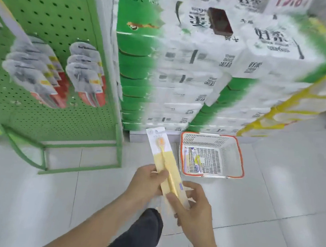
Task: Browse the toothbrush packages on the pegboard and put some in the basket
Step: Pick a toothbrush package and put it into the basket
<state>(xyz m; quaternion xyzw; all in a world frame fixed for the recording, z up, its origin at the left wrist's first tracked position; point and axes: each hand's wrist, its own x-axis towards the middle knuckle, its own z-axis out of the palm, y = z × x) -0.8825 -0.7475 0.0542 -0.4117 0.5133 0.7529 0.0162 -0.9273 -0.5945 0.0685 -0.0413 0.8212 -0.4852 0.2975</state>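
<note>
A wall of stacked white-and-green paper goods fills the aisle end, blurred, with a yellow-strapped bundle at its right. Beside it, on the left, stands a green pegboard on a green frame, bearing two hanging clusters of toothbrush packages, grey at the top and red lower down. On the pale tiled floor, just in front of the stacked goods, sits a white basket with an orange rim; a few slim packages lie along its left side. A person in a dark trouser leg stands over the tiles, both bare forearms reaching forward. Between the hands is a long yellow toothbrush package, its white top end with an orange brush head pointing away toward the pegboard's foot, to the left of the basket and above the floor. The left hand grips the package's left edge, fingers curled behind it and thumb on the front. The right hand pinches the lower end, thumb lying across the face, fingers curled round the right edge.
</note>
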